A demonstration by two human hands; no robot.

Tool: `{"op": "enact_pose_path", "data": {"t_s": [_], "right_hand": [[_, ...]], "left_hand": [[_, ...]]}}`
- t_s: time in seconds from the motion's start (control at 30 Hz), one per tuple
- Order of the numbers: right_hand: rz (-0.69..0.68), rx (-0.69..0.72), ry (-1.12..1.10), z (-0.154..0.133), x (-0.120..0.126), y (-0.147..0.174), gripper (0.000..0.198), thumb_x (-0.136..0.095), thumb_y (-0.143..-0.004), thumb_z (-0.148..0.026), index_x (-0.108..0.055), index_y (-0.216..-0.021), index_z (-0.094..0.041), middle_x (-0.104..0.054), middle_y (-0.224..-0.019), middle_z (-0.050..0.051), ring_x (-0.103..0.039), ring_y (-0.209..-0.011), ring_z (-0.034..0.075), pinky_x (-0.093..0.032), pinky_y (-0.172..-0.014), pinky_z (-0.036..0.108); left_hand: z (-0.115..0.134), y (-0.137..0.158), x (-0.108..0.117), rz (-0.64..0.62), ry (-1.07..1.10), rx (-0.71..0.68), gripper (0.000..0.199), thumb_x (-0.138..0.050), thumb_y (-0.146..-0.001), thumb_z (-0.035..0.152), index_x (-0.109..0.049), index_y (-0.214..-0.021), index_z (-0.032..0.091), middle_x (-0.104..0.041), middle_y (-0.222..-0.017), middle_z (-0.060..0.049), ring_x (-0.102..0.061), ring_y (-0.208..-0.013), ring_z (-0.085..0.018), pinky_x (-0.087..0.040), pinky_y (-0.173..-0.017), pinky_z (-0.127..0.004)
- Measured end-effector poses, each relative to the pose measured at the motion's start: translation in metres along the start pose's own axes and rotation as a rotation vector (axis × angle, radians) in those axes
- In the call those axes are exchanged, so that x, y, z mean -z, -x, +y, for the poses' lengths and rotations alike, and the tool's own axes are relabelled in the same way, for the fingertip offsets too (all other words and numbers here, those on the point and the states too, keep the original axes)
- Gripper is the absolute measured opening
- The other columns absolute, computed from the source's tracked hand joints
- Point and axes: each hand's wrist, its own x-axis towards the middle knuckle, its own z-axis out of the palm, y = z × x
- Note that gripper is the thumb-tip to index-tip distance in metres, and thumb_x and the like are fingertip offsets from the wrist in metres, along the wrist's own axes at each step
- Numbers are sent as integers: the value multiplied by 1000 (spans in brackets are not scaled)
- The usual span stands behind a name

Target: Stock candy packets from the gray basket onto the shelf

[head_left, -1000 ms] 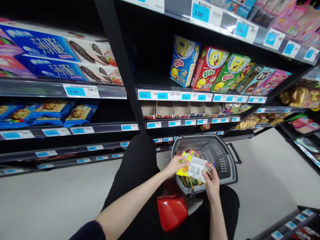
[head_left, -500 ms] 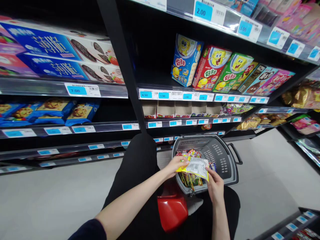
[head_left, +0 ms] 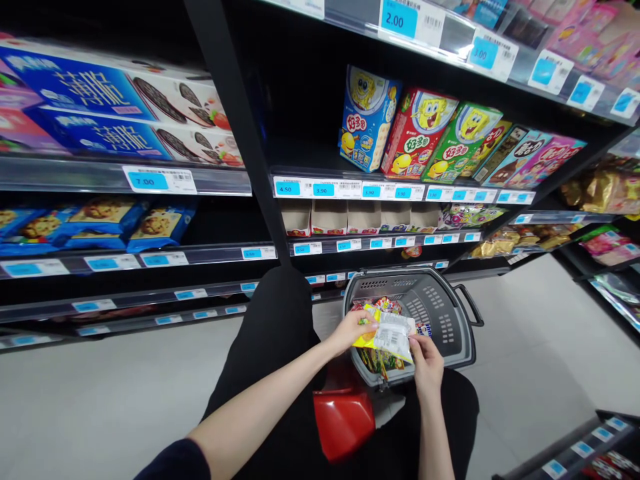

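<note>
A yellow and silver snack packet (head_left: 393, 335) is stretched between my two hands, its silver side with a barcode facing up. My left hand (head_left: 353, 331) pinches the packet's left end. At its right end, my right hand (head_left: 426, 361) grips the edge between thumb and fingers. Just beneath is a grey shopping basket (head_left: 463, 333), with its black handle (head_left: 471, 305) tilted out to the right. Inside the basket lie several colourful snack packets (head_left: 383, 363), partly hidden by my hands and the held packet.
A red plastic object (head_left: 344, 423) sits between my legs. Ahead, the shelf holds blue, red and green snack boxes (head_left: 419, 135) above a row of open cartons (head_left: 329, 218). To the left are blue biscuit boxes (head_left: 105, 90) and blue cookie bags (head_left: 161, 223). Pale floor (head_left: 530, 320) extends right.
The view has shifted very slightly. Both hands still hold the packet over the basket, and its silver face has turned a little.
</note>
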Motion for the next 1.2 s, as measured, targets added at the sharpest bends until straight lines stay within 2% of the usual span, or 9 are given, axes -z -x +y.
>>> {"op": "enact_pose_path", "data": {"t_s": [0.23, 0.47, 0.57, 0.73, 0.83, 0.93, 1.03, 1.13, 1.2], "right_hand": [[1, 22, 224, -4, -7, 0, 27, -51, -74, -46, -53, -68, -19, -57, -61, 0, -52, -60, 16, -39, -59, 27], [-73, 101, 259, -12, -10, 1, 26, -47, -77, -44, -51, -74, -19, -56, -65, -1, -52, -61, 15, -39, -60, 26], [-36, 63, 259, -7, -13, 0, 28, -48, -75, -47, -50, -67, -20, -53, -60, -3, -49, -56, 14, -38, -57, 25], [71, -9, 273, 3, -24, -1, 30, -50, -72, -47, -47, -57, -21, -50, -50, -3, -46, -51, 15, -34, -52, 26], [95, -5, 247, 5, -26, -2, 29, -51, -71, -46, -46, -57, -21, -48, -48, -4, -44, -49, 15, -32, -51, 26], [51, 18, 185, 4, -22, -2, 29, -53, -69, -48, -51, -60, -20, -53, -51, -3, -48, -51, 14, -36, -51, 25], [-31, 30, 64, 4, -17, 0, 29, -57, -67, -47, -57, -73, -19, -61, -67, 1, -55, -61, 16, -41, -56, 26], [-141, 3, -75, 6, -16, 3, 28, -63, -65, -41, -60, -80, -18, -64, -78, 4, -58, -69, 18, -44, -62, 27], [-149, 1, -67, 9, -20, 4, 23, -62, -66, -40, -59, -74, -18, -63, -71, 2, -57, -66, 17, -43, -61, 27]], "left_hand": [[6, -1, 8, 55, -274, -91, 14, -60, -66, 27, -57, -62, 13, -56, -63, 1, -49, -63, -12, -36, -60, -20], [12, 0, 10, 58, -328, -137, 16, -57, -67, 28, -56, -62, 13, -55, -60, 2, -48, -60, -11, -36, -60, -20], [14, 2, 9, 71, -392, -136, 17, -58, -66, 30, -57, -61, 13, -54, -58, 3, -48, -60, -11, -36, -59, -20], [14, 3, 7, 191, -511, -115, 14, -56, -67, 26, -57, -60, 14, -54, -56, 3, -49, -59, -11, -36, -58, -21], [13, 2, 7, 173, -485, -122, 13, -58, -65, 23, -56, -58, 13, -54, -57, 2, -51, -60, -12, -38, -60, -22], [13, 4, 8, 42, -311, -94, 15, -62, -64, 26, -58, -70, 13, -57, -67, 2, -54, -61, -12, -42, -61, -25], [13, 5, 8, -106, -145, 1, 31, -66, -61, 31, -61, -87, 14, -58, -83, -2, -55, -59, -13, -44, -58, -28], [12, 2, 9, -31, -251, -73, 24, -70, -58, 27, -67, -77, 14, -58, -85, -4, -55, -71, -16, -44, -67, -29], [11, 0, 9, 49, -357, -151, 15, -70, -58, 25, -68, -68, 15, -57, -82, -3, -53, -77, -17, -42, -73, -29]]}}
